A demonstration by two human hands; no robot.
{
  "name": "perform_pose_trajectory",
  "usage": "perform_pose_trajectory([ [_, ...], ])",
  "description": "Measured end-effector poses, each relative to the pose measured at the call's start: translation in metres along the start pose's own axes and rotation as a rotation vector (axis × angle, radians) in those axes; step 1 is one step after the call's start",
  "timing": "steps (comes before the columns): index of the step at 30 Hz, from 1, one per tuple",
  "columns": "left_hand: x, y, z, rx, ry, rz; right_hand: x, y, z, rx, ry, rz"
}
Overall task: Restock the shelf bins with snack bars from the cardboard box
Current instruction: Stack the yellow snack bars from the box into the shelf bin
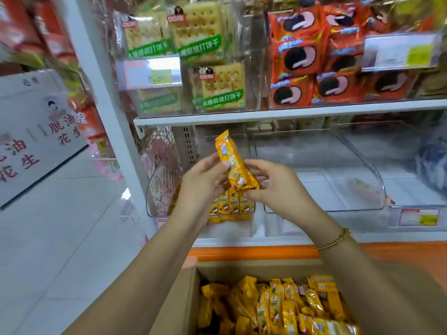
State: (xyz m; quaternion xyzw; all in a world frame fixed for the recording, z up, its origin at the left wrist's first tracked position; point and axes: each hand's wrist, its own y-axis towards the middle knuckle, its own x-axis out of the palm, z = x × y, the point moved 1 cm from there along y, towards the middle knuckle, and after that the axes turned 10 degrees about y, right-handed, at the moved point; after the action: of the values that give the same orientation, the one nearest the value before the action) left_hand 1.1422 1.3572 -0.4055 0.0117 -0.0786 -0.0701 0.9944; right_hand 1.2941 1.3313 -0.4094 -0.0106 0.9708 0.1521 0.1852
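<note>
The left hand (203,182) and the right hand (278,187) are together holding a single yellow snack bar (232,160) in the air. The left hand's fingers are curling round the bar's middle from the left, while the right hand's thumb and fingers are pinching its lower end. The bar is standing nearly upright, its top leaning slightly left. A gold bracelet (336,240) is sitting on the right wrist.

Just behind and below the hands, a clear shelf bin (154,189) is standing on the lower shelf, with a row of yellow bars (232,206) standing on end at its front. To its right, a second clear bin (358,163) is showing one blurred packet (360,189) lying near its front corner; what it is cannot be made out.

Below the forearms, an open cardboard box (191,286) is sitting in front of the shelf, packed with loose yellow snack bars (278,308) of the same wrapping.

Above the white shelf board (290,112), clear bins are holding green-labelled cracker packets (217,88) and, to the right, orange sandwich-biscuit packets (302,56). A price tag (154,72) is hanging in front of the crackers. At far left, a white carton (36,131) printed with red characters is standing on the tiled floor (60,226).
</note>
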Motion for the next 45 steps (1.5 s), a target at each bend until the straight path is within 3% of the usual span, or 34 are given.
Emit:
perform_pose_trajectory([
  [4, -0.010, 0.028, 0.003, 0.004, 0.036, 0.096, 0.022, 0.028, 0.005, -0.086, -0.292, -0.019],
  [11, -0.033, 0.052, -0.012, -0.057, 0.078, 0.025, 0.038, 0.065, 0.022, -0.142, -0.587, -0.067],
  [18, -0.062, 0.082, -0.025, -0.181, 0.190, 0.099, 0.031, 0.081, 0.038, -0.093, -0.560, 0.093],
  [23, -0.078, 0.108, -0.058, -0.394, 0.610, 0.018, 0.034, 0.079, 0.046, -0.096, -0.582, 0.104],
  [27, -0.077, 0.129, -0.064, -0.288, 1.094, -0.039, 0.034, 0.086, 0.046, -0.099, -0.673, 0.089],
  [30, -0.066, 0.144, -0.066, -0.109, 1.134, -0.058, 0.036, 0.096, 0.043, -0.157, -0.829, 0.031],
  [34, -0.045, 0.159, -0.069, 0.024, 1.286, -0.212, 0.026, 0.122, 0.040, -0.104, -0.934, -0.084],
  [42, -0.020, 0.194, -0.092, 0.003, 1.299, -0.449, 0.025, 0.145, 0.061, -0.042, -1.041, -0.030],
  [45, -0.015, 0.199, -0.102, 0.073, 1.427, -0.513, 0.026, 0.150, 0.065, -0.037, -1.097, -0.034],
])
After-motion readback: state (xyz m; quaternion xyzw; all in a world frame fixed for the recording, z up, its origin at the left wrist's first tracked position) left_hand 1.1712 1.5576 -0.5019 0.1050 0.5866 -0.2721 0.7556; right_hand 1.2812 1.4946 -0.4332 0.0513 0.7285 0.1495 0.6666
